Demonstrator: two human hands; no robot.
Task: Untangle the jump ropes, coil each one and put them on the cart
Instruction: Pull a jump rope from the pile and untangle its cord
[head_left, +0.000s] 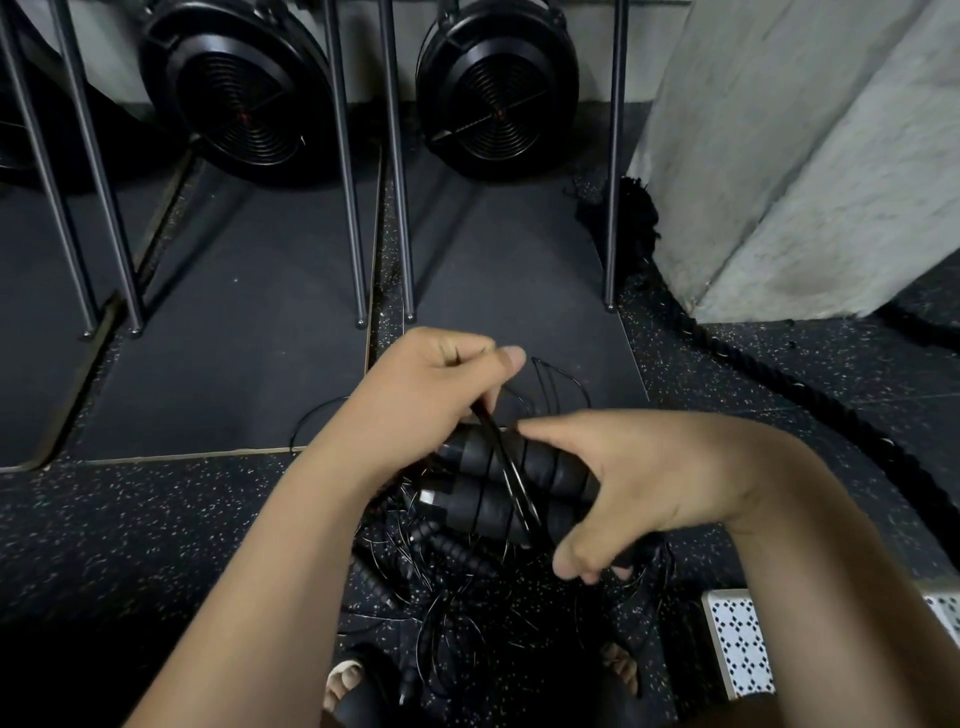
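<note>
My right hand (639, 483) grips a pair of black jump rope handles (498, 483) lying side by side, with thin black cord wound round them. My left hand (426, 384) pinches a strand of that cord (506, 467) just above the handles, and the strand runs slanting across them. Loose loops of the cord (561, 384) stick out beyond the hands. Below the hands a tangled heap of more black jump ropes (457, 587) lies on the speckled floor, with ribbed handles among thin cords. No cart is in view.
Two black fan wheels (234, 88) (496, 83) of exercise machines stand at the back, with metal legs (348, 171) on dark mats. A thick black battle rope (779, 395) snakes along a grey concrete pillar (805, 156). A patterned white block (737, 644) sits lower right. My sandalled feet (353, 686) are below.
</note>
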